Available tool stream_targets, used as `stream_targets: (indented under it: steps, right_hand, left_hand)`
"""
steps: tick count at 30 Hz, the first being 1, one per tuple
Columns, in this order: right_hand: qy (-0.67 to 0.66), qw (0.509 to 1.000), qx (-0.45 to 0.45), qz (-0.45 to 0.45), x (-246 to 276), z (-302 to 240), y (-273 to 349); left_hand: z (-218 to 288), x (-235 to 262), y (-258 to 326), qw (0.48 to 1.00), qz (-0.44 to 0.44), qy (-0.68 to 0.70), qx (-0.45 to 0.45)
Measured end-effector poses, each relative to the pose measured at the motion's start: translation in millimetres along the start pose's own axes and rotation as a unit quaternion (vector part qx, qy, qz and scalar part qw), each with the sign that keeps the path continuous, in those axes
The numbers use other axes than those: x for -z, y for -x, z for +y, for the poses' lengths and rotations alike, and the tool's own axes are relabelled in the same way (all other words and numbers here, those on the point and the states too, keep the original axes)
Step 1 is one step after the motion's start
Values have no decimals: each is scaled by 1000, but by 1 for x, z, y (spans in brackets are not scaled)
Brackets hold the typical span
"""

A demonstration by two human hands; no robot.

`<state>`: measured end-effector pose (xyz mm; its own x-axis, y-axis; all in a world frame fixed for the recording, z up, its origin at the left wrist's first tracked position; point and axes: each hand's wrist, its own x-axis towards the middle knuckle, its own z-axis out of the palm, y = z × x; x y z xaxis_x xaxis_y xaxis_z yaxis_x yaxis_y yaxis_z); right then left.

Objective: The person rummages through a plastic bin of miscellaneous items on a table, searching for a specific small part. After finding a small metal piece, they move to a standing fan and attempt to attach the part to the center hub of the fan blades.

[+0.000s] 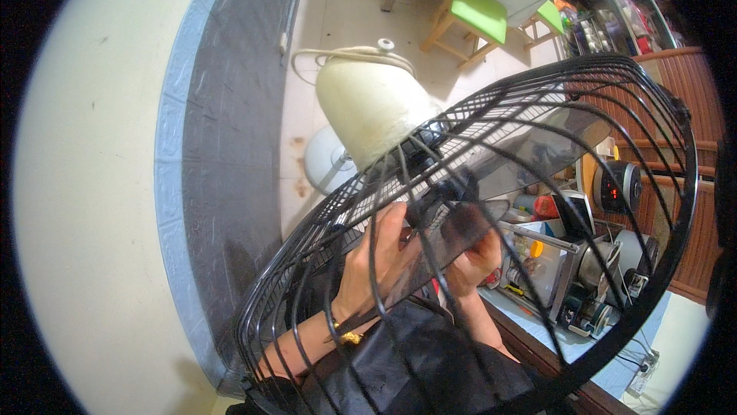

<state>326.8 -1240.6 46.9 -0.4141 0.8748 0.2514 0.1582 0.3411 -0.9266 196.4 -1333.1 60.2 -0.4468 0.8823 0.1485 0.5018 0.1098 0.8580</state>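
Note:
A large fan with a black wire guard and a cream motor housing stretches tilted across the middle of my view. Through the wires I see both my hands inside the guard, close to the dark hub. My left hand has its fingers bent around the edge of a smoky see-through fan blade, near the hub. My right hand is closed just below the hub, with its fingertips partly covered by a blurred dark blade; what they grip is hidden. A gold bracelet circles my left wrist.
Behind the motor stands a round white base on the tiled floor. On the right, a blue-topped table carries tools, a small grinder and a device with a red display. Green stools stand farther back. A wall runs along the left.

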Motion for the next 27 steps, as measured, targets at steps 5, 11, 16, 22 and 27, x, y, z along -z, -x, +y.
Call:
stream_targets:
  steps: [5, 11, 16, 22, 27]
  right_hand:
    - [-82, 996, -1, 32, 1, 8, 4]
    - [-141, 989, -15, 47, -6, 11, 9]
    - [-124, 989, 14, 77, -18, 1, 10]
    - [-64, 994, 44, 79, -23, -4, -3]
    - [-44, 994, 56, 81, -27, -3, -3]
  left_hand:
    - [-3, 1, 8, 997, 6, -49, -62]
    - [5, 4, 8, 997, 45, 33, 60]
    - [2, 14, 7, 999, 40, -37, -3]
    - [6, 13, 6, 995, 61, -75, 13]
    - [9, 12, 5, 994, 64, -70, 59]
